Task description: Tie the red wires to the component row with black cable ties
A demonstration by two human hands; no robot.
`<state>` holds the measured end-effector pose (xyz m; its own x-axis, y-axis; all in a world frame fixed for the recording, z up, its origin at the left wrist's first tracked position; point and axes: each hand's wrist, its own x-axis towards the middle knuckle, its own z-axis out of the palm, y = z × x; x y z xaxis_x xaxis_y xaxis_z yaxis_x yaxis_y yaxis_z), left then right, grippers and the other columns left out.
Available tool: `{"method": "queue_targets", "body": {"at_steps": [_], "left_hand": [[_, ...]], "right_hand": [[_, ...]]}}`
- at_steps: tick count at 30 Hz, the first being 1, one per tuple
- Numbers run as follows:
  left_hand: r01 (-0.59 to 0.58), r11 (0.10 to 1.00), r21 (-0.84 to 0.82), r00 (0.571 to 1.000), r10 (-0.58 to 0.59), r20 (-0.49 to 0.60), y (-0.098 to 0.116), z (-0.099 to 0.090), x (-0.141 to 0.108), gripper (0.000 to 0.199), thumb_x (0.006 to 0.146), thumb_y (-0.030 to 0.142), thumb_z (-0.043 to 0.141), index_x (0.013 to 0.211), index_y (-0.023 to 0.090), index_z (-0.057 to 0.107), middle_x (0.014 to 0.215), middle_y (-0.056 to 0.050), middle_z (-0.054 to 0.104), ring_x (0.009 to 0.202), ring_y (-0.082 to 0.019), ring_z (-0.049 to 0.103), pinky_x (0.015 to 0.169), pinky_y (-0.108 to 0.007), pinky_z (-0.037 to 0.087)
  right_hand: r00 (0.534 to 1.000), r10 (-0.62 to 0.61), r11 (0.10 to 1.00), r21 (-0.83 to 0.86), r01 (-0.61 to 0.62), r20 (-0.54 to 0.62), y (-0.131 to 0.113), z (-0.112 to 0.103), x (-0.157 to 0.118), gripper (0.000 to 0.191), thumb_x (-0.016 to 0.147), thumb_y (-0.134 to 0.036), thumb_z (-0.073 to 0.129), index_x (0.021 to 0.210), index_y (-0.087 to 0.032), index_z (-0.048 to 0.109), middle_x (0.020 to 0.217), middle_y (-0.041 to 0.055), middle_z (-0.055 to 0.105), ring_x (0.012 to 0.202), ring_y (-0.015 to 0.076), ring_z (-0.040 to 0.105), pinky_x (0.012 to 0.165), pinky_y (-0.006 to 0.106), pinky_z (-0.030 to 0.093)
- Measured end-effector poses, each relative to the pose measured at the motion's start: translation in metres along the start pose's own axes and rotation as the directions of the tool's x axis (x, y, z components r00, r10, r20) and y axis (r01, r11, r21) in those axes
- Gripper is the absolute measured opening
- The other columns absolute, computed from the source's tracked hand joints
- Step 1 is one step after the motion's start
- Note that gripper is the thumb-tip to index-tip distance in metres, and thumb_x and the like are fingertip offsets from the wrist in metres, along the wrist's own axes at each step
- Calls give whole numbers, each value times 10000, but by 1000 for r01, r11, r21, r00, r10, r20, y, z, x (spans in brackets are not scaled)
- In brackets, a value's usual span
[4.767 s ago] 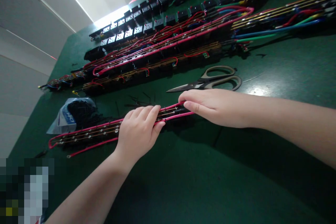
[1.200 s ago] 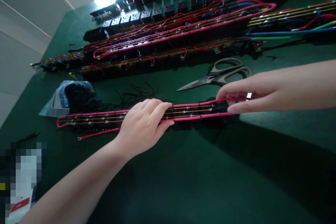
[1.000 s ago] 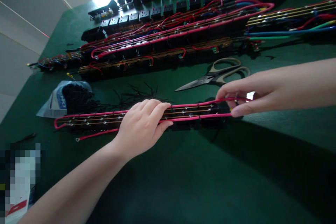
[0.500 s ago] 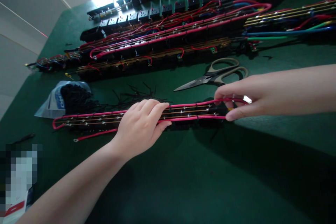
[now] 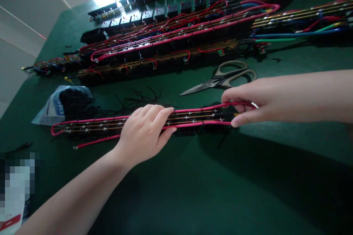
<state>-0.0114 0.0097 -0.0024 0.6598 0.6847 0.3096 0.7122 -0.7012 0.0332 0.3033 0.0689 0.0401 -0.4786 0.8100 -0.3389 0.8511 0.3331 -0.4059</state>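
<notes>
A long dark strip (image 5: 190, 117) with metal rods lies across the green table, and a red wire (image 5: 93, 120) runs along both its sides, tied at points. My left hand (image 5: 146, 130) is wrapped over the strip's middle, thumb on the near edge. At the strip's right end, my right hand (image 5: 242, 106) pinches the looped red wire between thumb and fingers. The wire's left loop rounds the strip's left end. A loose red wire end with a ring terminal (image 5: 75, 147) lies at the near left side.
Scissors (image 5: 215, 80) lie beyond the strip. Black ties (image 5: 146, 97) are scattered near an open plastic bag (image 5: 55, 108) of ties. Several wired strips (image 5: 165, 38) fill the far side of the green table (image 5: 193, 191).
The whole view has shifted slightly, so things appear a little further left. Both hands keep their holds on the strip and the wire.
</notes>
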Motion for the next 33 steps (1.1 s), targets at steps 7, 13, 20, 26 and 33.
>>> {"method": "queue_targets", "body": {"at_steps": [7, 13, 20, 26, 33], "left_hand": [[3, 1000, 0, 1000, -3, -5, 1, 0, 0, 370, 1091, 417, 450, 1246, 126, 619, 1113, -124, 728, 954, -268, 685, 775, -394, 548], [7, 1000, -2, 1000, -7, 1, 0, 0, 0, 372, 1090, 419, 450, 1254, 128, 614, 1113, -125, 728, 962, -273, 684, 777, -404, 558], [8, 1000, 0, 1000, -8, 9, 0, 0, 1, 378, 1094, 416, 440, 1258, 123, 612, 1112, -130, 728, 963, -275, 686, 778, -407, 557], [16, 1000, -3, 1000, -16, 12, 0, -1, 0, 388, 1102, 427, 423, 1261, 128, 614, 1108, -127, 725, 962, -265, 684, 776, -393, 550], [16, 1000, 21, 1000, -16, 5, 2, 0, 0, 395, 1115, 408, 402, 1282, 114, 606, 1105, -132, 718, 939, -265, 674, 758, -393, 541]], "right_hand": [[962, 223, 955, -230, -184, 157, -30, -7, -5, 262, 821, -468, 759, 742, -277, 598, 646, 19, 625, 479, 177, 508, 456, 353, 369], [999, 13, 974, -226, -4, 40, -4, 4, -12, 360, 834, -654, 722, 808, -302, 652, 633, 19, 649, 412, 173, 475, 393, 357, 298], [999, -29, 958, -287, 22, -20, 5, 9, -9, 464, 819, -744, 706, 760, -286, 659, 547, 4, 603, 400, 153, 452, 426, 342, 257], [992, 117, 932, -349, -94, 45, -11, 9, -7, 402, 829, -678, 728, 764, -285, 680, 545, 14, 616, 375, 150, 416, 431, 342, 258], [998, -53, 947, -317, 45, -19, -8, 17, -13, 376, 913, -620, 628, 769, -274, 658, 568, 30, 646, 354, 149, 448, 388, 320, 258]]}}
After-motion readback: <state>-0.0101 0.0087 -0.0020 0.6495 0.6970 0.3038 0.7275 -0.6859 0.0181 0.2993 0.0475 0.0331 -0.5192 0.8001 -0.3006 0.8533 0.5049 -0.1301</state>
